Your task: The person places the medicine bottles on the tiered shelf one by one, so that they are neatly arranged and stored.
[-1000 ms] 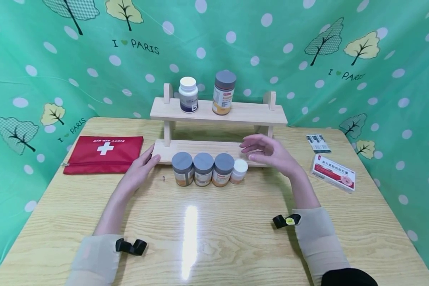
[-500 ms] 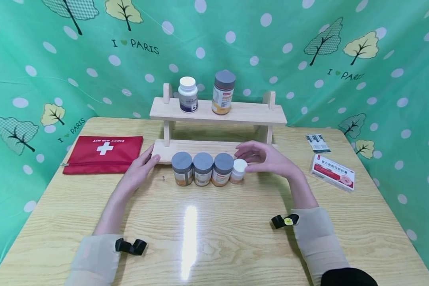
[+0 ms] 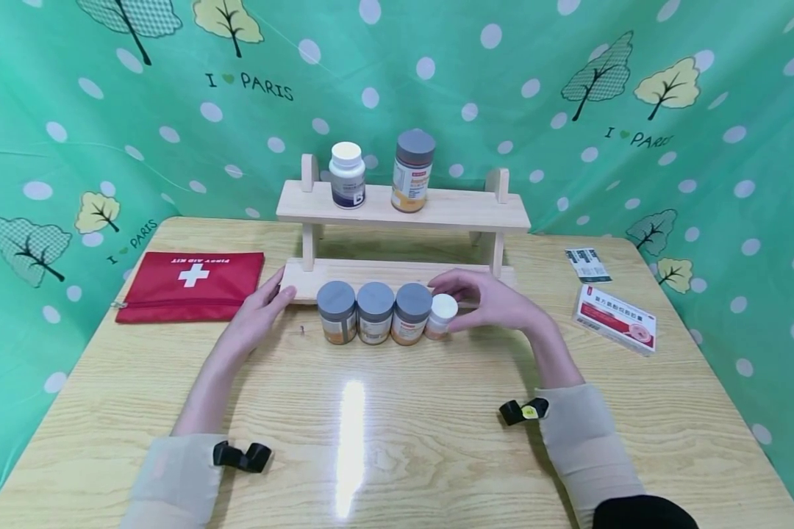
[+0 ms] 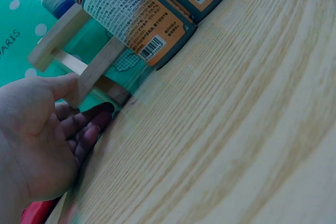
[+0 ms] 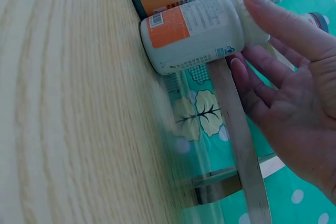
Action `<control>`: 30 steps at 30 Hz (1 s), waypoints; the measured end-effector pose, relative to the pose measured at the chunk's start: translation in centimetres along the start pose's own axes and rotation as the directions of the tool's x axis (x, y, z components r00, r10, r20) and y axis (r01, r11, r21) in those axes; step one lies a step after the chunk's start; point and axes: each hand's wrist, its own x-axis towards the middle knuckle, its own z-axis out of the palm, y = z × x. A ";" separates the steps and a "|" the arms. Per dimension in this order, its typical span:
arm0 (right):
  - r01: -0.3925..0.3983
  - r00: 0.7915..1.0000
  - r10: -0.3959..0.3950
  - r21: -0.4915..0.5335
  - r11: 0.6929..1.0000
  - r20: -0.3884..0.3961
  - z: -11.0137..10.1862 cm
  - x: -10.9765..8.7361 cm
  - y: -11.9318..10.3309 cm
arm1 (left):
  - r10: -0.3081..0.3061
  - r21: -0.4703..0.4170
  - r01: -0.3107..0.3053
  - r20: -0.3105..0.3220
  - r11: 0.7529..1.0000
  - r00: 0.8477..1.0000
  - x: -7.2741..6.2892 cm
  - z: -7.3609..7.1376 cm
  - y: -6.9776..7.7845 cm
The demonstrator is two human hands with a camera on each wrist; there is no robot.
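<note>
Centrally, a small white-capped bottle (image 3: 440,316) stands upright on the table (image 3: 450,441), last on the right in a row with three grey-lidded jars (image 3: 375,312), just before the front edge of a wooden rack (image 3: 466,209). The rack stands near the middle of the table's far edge; its upper board bears a navy-and-white bottle (image 3: 348,180) and another grey-lidded jar (image 3: 412,175). Toward the table's far left corner lies a red pouch (image 3: 172,297), its lettering inverted to us; toward the far right corner, a white-and-red carton (image 3: 615,321) with a printed card (image 3: 589,265) behind it. The tabletop is pale, grained wood, streaked by reflected light; a spotted green curtain (image 3: 437,103) encloses the back and both sides.

The hands are well apart. The right hand (image 3: 492,301) curves its fingers behind the small bottle, thumb at the cap's near side; I cannot tell whether it grips. The left hand (image 3: 259,316) holds the lower board's left end, thumb above, fingers below. Both forearms reach forward in pale sleeves (image 3: 589,441).
</note>
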 end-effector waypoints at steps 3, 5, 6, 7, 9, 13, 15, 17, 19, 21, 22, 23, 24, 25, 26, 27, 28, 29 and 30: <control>-0.010 1.000 0.010 -0.031 0.999 -0.008 0.3 0.1 -0.2 | 0.006 0.003 -0.006 -0.002 1.000 1.000 -0.1 0.0 0.1; -0.019 1.000 0.019 -0.047 0.999 -0.014 0.4 0.2 -0.3 | 0.012 0.006 -0.012 -0.005 1.000 1.000 -0.1 0.0 0.1; -0.025 1.000 0.024 -0.055 0.998 -0.019 0.5 0.2 -0.3 | 0.013 0.008 -0.013 -0.006 1.000 1.000 -0.1 0.0 0.1; -0.029 0.999 0.027 -0.062 0.998 -0.024 0.5 0.2 -0.3 | 0.013 0.009 -0.013 -0.007 1.000 1.000 -0.2 0.0 0.2; -0.038 0.999 0.036 -0.068 0.997 -0.032 0.6 0.3 -0.4 | 0.013 0.011 -0.013 -0.007 1.000 1.000 -0.2 0.0 0.2; -0.043 0.998 0.040 -0.069 0.997 -0.047 0.7 0.2 -0.5 | 0.009 0.011 -0.009 -0.007 1.000 1.000 -0.3 0.0 0.2; -0.041 0.998 0.037 -0.066 0.997 -0.055 0.7 0.2 -0.6 | 0.008 0.010 -0.008 -0.006 1.000 1.000 -0.2 0.0 0.3; -0.042 0.997 0.038 -0.062 0.997 -0.067 0.7 0.1 -0.7 | 0.005 0.008 -0.005 -0.004 1.000 1.000 -0.2 0.0 0.2; -0.044 0.996 0.040 -0.055 0.998 -0.081 0.7 0.0 -0.7 | 0.002 0.003 -0.002 -0.003 1.000 1.000 -0.2 0.0 0.2; -0.045 0.995 0.040 -0.056 0.997 -0.097 0.6 0.0 -0.7 | -0.001 -0.001 0.001 -0.001 1.000 1.000 -0.2 0.0 0.1; -0.044 0.994 0.038 -0.058 0.997 -0.104 0.5 -0.1 -0.8 | -0.001 -0.003 0.001 -0.001 1.000 1.000 -0.1 0.0 0.1; -0.043 0.993 0.037 -0.060 0.997 -0.112 0.4 -0.1 -0.8 | 0.000 -0.005 0.000 -0.001 1.000 1.000 -0.1 0.0 0.1; -0.043 0.992 0.035 -0.062 0.997 -0.118 0.3 -0.2 -0.7 | 0.000 -0.006 0.000 -0.001 1.000 1.000 -0.1 0.0 0.1; -0.043 0.992 0.034 -0.068 0.997 -0.124 0.2 -0.2 -0.7 | 0.003 -0.006 -0.003 -0.002 1.000 1.000 -0.1 0.0 0.1; -0.043 0.991 0.034 -0.069 0.997 -0.128 0.1 -0.3 -0.7 | 0.004 -0.005 -0.004 -0.003 1.000 1.000 -0.1 0.0 0.1; -0.041 0.991 0.032 -0.069 0.997 -0.131 0.0 -0.4 -0.7 | 0.006 -0.003 -0.006 -0.004 1.000 1.000 -0.1 0.0 0.1; -0.037 0.991 0.028 -0.066 0.997 -0.133 -0.1 -0.4 -0.6 | 0.008 -0.002 -0.008 -0.005 1.000 1.000 -0.1 0.0 0.1; -0.036 0.990 0.027 -0.062 0.997 -0.136 -0.2 -0.5 -0.6 | 0.009 -0.001 -0.009 -0.006 1.000 1.000 -0.2 0.0 0.1; -0.032 0.990 0.024 -0.056 0.998 -0.138 -0.3 -0.6 -0.7 | 0.010 0.001 -0.010 -0.007 1.000 1.000 -0.2 0.0 0.1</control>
